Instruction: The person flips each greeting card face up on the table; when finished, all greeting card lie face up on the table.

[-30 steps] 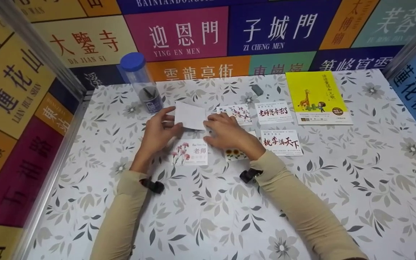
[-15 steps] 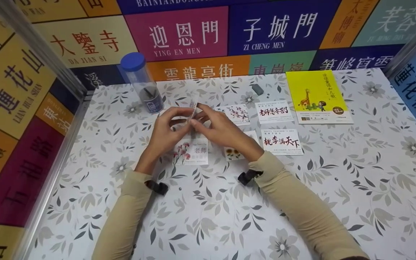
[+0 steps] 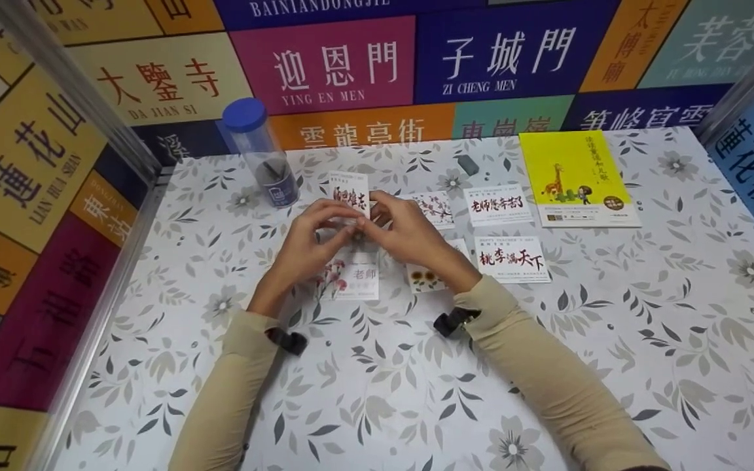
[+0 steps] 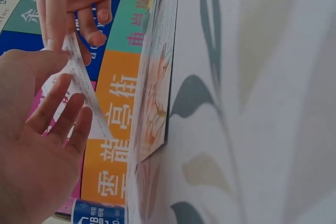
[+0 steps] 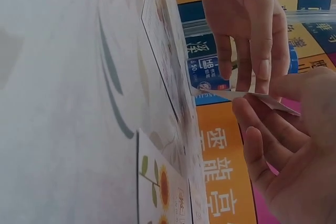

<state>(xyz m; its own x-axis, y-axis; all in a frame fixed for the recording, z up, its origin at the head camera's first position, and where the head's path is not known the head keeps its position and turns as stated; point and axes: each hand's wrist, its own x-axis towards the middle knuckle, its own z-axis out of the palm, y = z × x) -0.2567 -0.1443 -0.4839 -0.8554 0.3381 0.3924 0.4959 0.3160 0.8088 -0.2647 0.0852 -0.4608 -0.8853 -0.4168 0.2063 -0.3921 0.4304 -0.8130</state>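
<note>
A white card with red brush lettering (image 3: 349, 188) stands tilted up between my hands in the head view. My left hand (image 3: 311, 239) pinches one side, and my right hand (image 3: 410, 232) pinches the other, their fingertips close together. The left wrist view shows the card (image 4: 86, 95) slanting between the two hands; in the right wrist view the card (image 5: 226, 94) appears nearly edge-on. Just below the hands lies a card with pink carnations (image 3: 344, 281). Partly under my right forearm is a sunflower card (image 3: 426, 280), and beyond that hand a blossom-branch card (image 3: 434, 208).
Two cards with red lettering, one upper (image 3: 500, 205) and one lower (image 3: 513, 260), lie to the right. Farther right is a yellow booklet (image 3: 576, 173). A blue-capped clear tube (image 3: 262, 157) stands back left; a small dark green block (image 3: 466, 165) lies at the back.
The card has turned from its blank face, through edge-on, to show its red lettering. My hands have come closer together around it. The other cards have stayed in place.
</note>
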